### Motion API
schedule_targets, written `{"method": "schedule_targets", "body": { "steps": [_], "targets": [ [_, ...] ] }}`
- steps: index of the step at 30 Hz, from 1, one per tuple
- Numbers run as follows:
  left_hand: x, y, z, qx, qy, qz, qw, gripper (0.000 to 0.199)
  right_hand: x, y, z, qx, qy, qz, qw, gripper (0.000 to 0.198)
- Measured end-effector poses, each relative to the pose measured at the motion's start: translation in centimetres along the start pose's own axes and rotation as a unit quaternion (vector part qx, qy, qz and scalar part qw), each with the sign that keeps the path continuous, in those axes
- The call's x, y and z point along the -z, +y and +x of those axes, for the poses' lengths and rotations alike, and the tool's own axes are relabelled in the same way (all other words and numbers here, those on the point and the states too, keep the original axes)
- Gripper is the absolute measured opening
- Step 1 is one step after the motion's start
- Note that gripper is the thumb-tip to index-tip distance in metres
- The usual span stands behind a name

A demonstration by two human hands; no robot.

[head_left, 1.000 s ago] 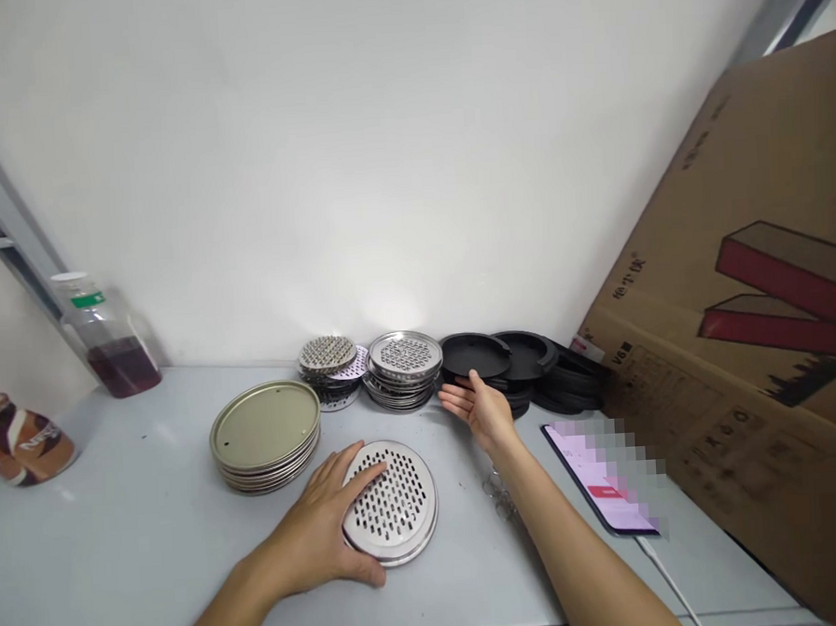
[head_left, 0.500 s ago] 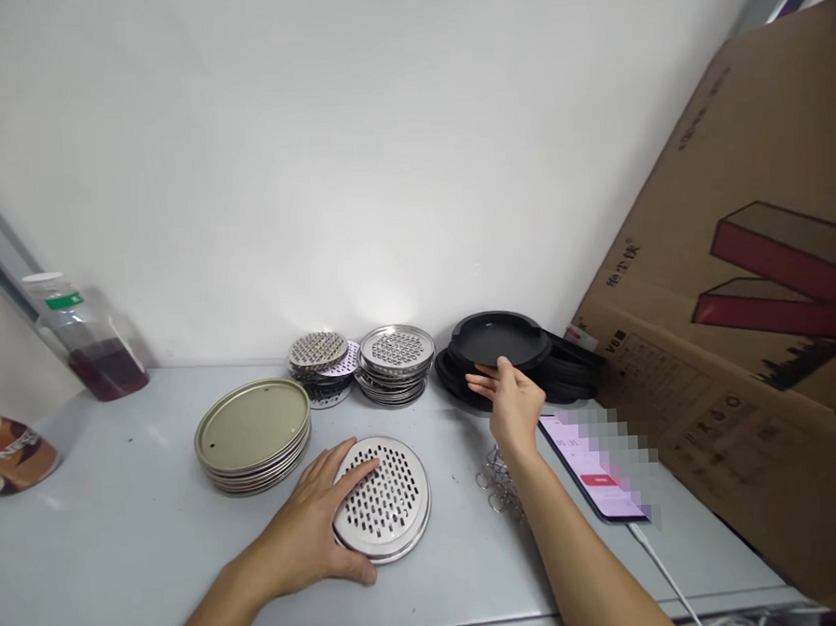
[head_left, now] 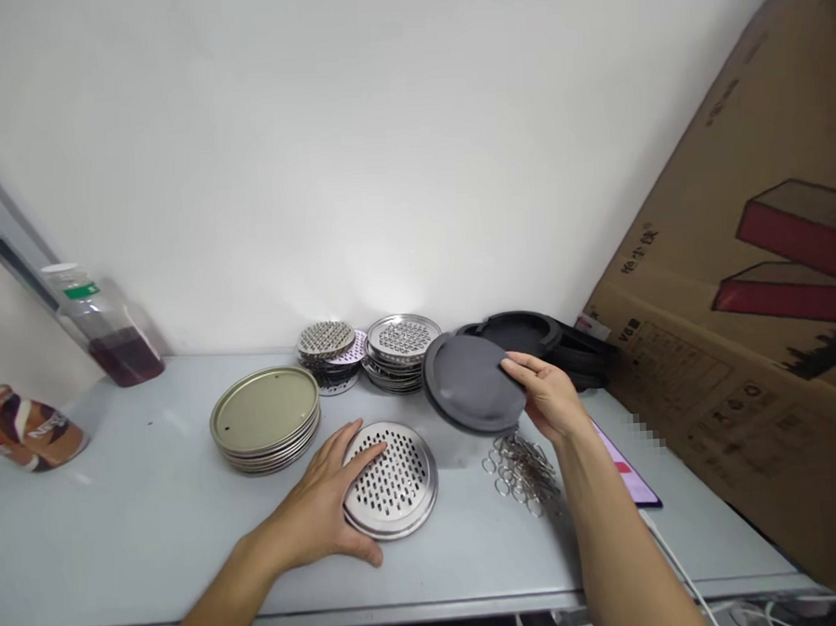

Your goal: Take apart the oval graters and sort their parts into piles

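Observation:
Around the left edge of a round metal grater plate point(head_left: 391, 482) lies my left hand point(head_left: 322, 500), its index finger on the perforated top and its thumb at the near rim. Another round metal piece shows below the plate. My right hand point(head_left: 552, 395) grips the right edge of a round black plastic dish point(head_left: 474, 385), thumb on top. The dish is tilted in the air, its smooth face towards me. Behind it sit more black round plastic parts point(head_left: 524, 331). Under the dish's right side is a heap of metal rings point(head_left: 528, 475) on the table.
A stack of greenish-gold discs point(head_left: 265, 410) stands left. Two stacks of grater plates point(head_left: 326, 339) point(head_left: 403, 337) are near the wall. Two bottles point(head_left: 126, 352) point(head_left: 28, 427) stand far left. A phone point(head_left: 633, 479) with a cable and a large cardboard box point(head_left: 707, 354) are at right.
My right hand has lifted the black dish off the black parts and brought it left and nearer, tilting it. The metal rings show more fully. My left hand stays on the grater plate.

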State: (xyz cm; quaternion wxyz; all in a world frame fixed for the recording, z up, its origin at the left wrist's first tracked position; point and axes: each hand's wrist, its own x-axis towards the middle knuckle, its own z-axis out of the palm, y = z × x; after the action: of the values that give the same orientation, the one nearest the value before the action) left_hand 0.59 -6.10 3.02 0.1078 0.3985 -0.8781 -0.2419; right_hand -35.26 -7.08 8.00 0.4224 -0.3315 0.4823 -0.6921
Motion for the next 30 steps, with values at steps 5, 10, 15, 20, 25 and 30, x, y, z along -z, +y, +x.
{"method": "schedule_targets", "body": {
  "steps": [5, 10, 15, 20, 25, 30],
  "targets": [
    [0.1, 0.3, -0.1, 0.024, 0.011, -0.005, 1.0, 0.106, 1.6, 0.5, 0.4, -0.125, -0.241, -0.235, 0.933, 0.041],
    [-0.1, 0.1, -0.1, 0.035, 0.031, -0.026, 0.999, 0.098, 1.0, 2.0, 0.5, -0.11, -0.367, -0.318, 0.867, 0.042],
    [-0.3, -0.1, 0.0, 0.035, 0.041, -0.023, 0.998, 0.099, -1.6, 4.3, 0.6, -0.104, -0.421, -0.361, 0.826, 0.039],
    [-0.1, 0.0, -0.1, 0.038, 0.049, -0.022, 0.998, 0.095, -4.0, 5.5, 1.0, -0.044, -0.402, -0.392, 0.826, 0.039],
    [0.3, 0.4, 0.1, 0.005, 0.075, -0.016, 0.997, 0.08, -5.2, 6.6, 1.5, 0.054, -0.348, -0.385, 0.853, 0.026],
    [0.3, 0.5, 0.3, 0.0, 0.081, -0.007, 0.997, 0.076, -4.6, 5.1, 1.8, 0.098, -0.257, -0.391, 0.878, 0.025]
  ]
}}
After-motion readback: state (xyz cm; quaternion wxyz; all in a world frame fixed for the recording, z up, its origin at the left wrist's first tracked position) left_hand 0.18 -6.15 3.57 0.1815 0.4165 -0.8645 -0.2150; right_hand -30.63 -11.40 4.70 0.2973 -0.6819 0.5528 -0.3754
